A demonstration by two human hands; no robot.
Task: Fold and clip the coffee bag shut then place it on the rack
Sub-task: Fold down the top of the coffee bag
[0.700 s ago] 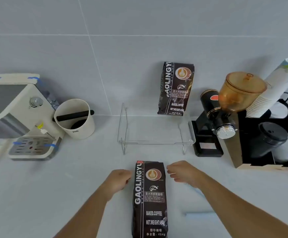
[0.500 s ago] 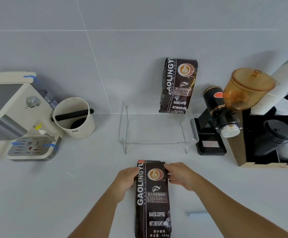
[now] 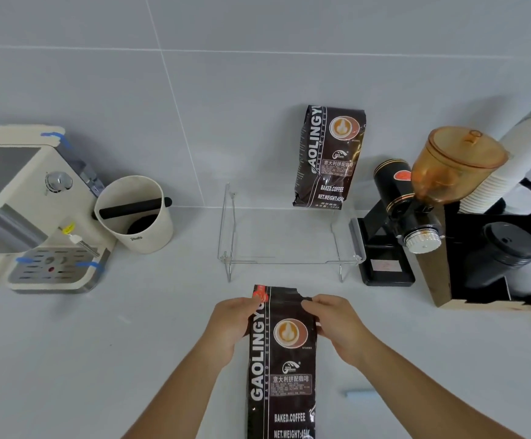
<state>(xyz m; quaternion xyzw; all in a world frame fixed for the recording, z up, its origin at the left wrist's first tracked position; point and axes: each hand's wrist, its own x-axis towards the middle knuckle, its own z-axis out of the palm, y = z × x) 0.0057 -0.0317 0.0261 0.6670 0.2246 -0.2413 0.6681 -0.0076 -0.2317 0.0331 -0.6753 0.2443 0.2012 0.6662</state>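
Since the pale tabletop [image 3: 131, 359] runs smooth and wide up to the tiled wall [image 3: 257, 90], I judge the coffee bag [image 3: 281, 375] would slide on it if pushed, so I want it held, not just pressed. It lies flat and lengthwise in front of me, its ragged open top pointing at the clear rack [image 3: 289, 261], which stands just beyond with a second bag [image 3: 329, 156] leaning on the wall behind it. Full of beans, it looks fairly heavy and lumpy below, while the foil top is thin, crinkly and easy to crease. My left hand [image 3: 231, 327] and right hand [image 3: 337, 327] pinch its two upper edges, which seems the right place to start the fold. I can't pick out a clip for certain.
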